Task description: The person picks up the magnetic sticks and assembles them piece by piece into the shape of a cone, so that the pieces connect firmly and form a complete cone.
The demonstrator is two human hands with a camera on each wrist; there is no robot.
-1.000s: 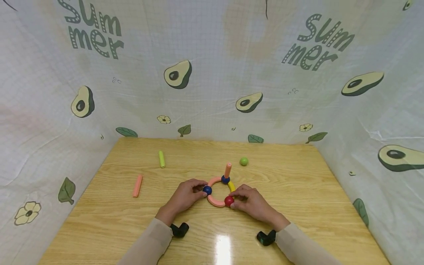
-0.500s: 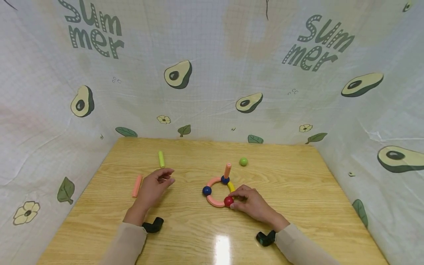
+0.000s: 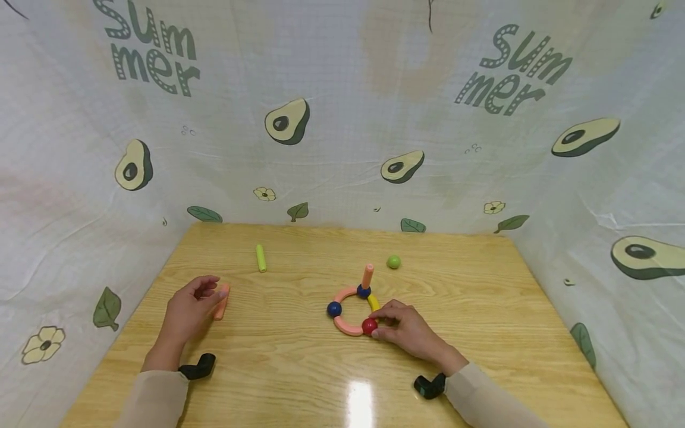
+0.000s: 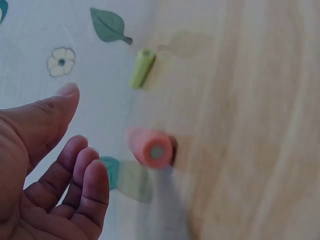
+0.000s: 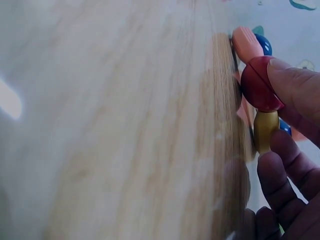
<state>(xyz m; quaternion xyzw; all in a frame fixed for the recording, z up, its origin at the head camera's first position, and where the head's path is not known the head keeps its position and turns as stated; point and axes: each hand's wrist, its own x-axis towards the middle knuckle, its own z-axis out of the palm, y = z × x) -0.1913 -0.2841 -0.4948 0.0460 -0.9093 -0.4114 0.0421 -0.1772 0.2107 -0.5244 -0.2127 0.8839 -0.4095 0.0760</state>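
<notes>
A ring of magnetic toy pieces lies on the table: two curved pink sticks (image 3: 348, 326), a curved yellow stick (image 3: 373, 302), a blue ball (image 3: 334, 308) at left, another blue ball (image 3: 364, 291) at the back, and a red ball (image 3: 369, 326) in front. From the back ball rises a straight pink stick (image 3: 367, 276). My right hand (image 3: 411, 333) pinches the red ball, thumb on its side in the right wrist view. At left, my left hand (image 3: 186, 312) is beside a loose pink stick (image 4: 156, 150), thumb and fingers apart, not gripping it.
A yellow-green stick (image 3: 260, 258) lies at the back left. Behind the ring sits a green ball (image 3: 393, 261). Printed cloth (image 3: 342, 119) walls the wooden table (image 3: 299, 380) at the back and both sides.
My left hand has let go of the left blue ball and travelled left to the loose pink stick. The right hand stays on the red ball, and the ring keeps its place.
</notes>
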